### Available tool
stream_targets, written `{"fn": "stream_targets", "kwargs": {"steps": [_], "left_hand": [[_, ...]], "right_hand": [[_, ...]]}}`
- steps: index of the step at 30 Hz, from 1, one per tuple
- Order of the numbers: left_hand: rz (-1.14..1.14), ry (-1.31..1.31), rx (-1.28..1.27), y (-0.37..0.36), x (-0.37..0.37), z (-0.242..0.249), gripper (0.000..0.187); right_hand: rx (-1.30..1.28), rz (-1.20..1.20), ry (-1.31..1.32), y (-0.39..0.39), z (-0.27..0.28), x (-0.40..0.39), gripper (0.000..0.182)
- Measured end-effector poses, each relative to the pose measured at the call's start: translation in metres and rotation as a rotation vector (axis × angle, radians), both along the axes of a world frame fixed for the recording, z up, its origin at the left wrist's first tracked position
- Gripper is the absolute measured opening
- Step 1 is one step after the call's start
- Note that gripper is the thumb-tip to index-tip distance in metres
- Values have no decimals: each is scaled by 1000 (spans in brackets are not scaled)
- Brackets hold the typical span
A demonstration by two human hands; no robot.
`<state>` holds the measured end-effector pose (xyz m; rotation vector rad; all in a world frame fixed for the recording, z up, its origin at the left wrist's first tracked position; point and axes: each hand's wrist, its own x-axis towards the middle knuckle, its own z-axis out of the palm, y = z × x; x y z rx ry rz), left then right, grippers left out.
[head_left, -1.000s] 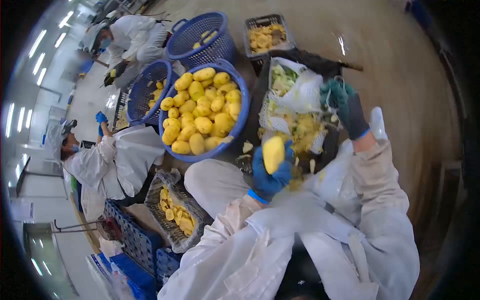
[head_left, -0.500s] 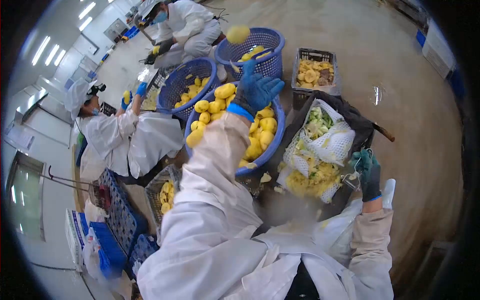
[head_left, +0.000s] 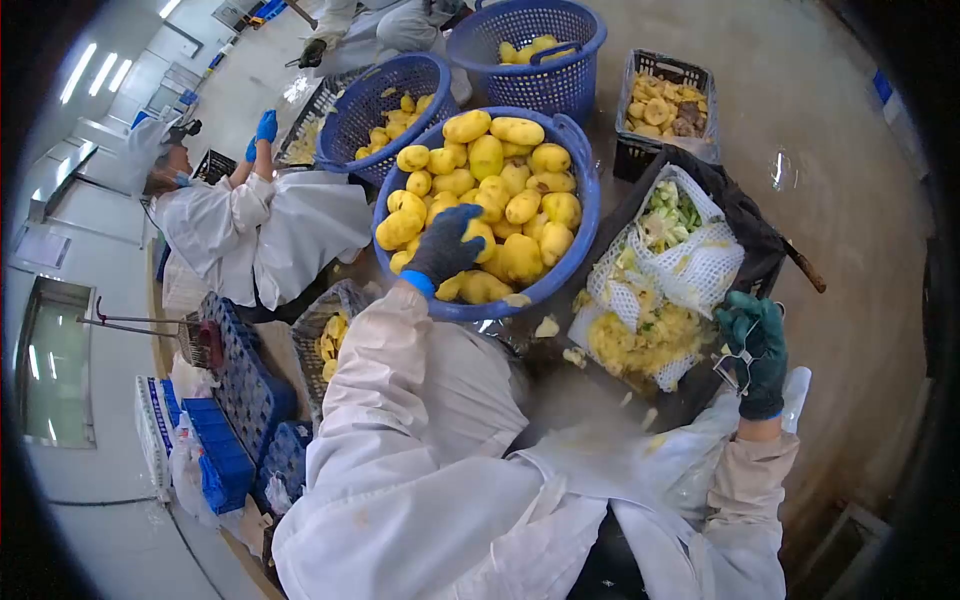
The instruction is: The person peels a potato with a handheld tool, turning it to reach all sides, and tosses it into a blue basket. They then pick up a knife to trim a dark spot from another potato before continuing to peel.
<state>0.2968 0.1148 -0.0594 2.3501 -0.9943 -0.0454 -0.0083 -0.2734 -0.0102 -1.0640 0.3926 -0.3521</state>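
Note:
My left hand [head_left: 447,246], in a dark blue glove, reaches into a blue basket [head_left: 592,215] heaped with peeled yellow potatoes [head_left: 522,206]. Its fingers are bent over a potato at the near left of the heap. On the right, my right hand [head_left: 757,345], in a green glove, is closed around a small metal peeler [head_left: 738,368]. Beside that hand, white foam netting [head_left: 700,277] holds peelings [head_left: 642,340] and green scraps [head_left: 668,218] on a dark cloth.
Two more blue baskets [head_left: 530,85] with potatoes stand beyond. A black crate [head_left: 664,105] holds yellow pieces. One co-worker [head_left: 250,215] sits at the left, another [head_left: 385,30] at the top. Blue crates [head_left: 235,385] lie at lower left.
The thrown potato over the far basket is gone from the air. My left hand has come down from its open, raised pose onto the potatoes. My view has shifted, and my right hand still holds the peeler.

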Motion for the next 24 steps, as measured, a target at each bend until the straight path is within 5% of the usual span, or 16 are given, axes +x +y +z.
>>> {"fn": "stream_targets", "kwargs": {"steps": [3,5,8,9,10,11,12,13,15,16,18,24], "left_hand": [[-64,224,359,-33,-17,2,61],[-39,-20,590,-56,-24,-8,73],[-119,-13,748,-86,-28,-10,52],[-179,-265,448,-68,-18,-66,44],[-195,-69,604,-74,-15,-47,40],[-189,-25,958,-105,-44,45,38],[-259,-41,560,-61,7,-92,42],[-281,-111,450,-52,16,-99,52],[-60,49,96,-67,-6,-60,72],[-33,-61,2,-48,24,-107,72],[-4,-13,-186,-102,-7,-74,71],[-309,330,-400,-244,-122,-14,69]], "right_hand": [[106,-9,-31,-12,-22,-2,34],[155,0,-37,-17,-41,-3,30],[6,-83,30,-13,-34,5,37],[-100,-65,-39,-13,-41,5,32],[-203,10,20,-25,-51,2,25],[-15,7,-40,-32,-73,1,23],[0,-1,-35,-37,-72,5,26],[5,10,-38,-34,-65,2,29],[28,17,-59,-30,-47,-4,35],[41,17,-77,-26,-39,-9,38],[56,5,-93,-18,-26,-15,44],[106,8,-46,-7,-26,-8,55]]}}
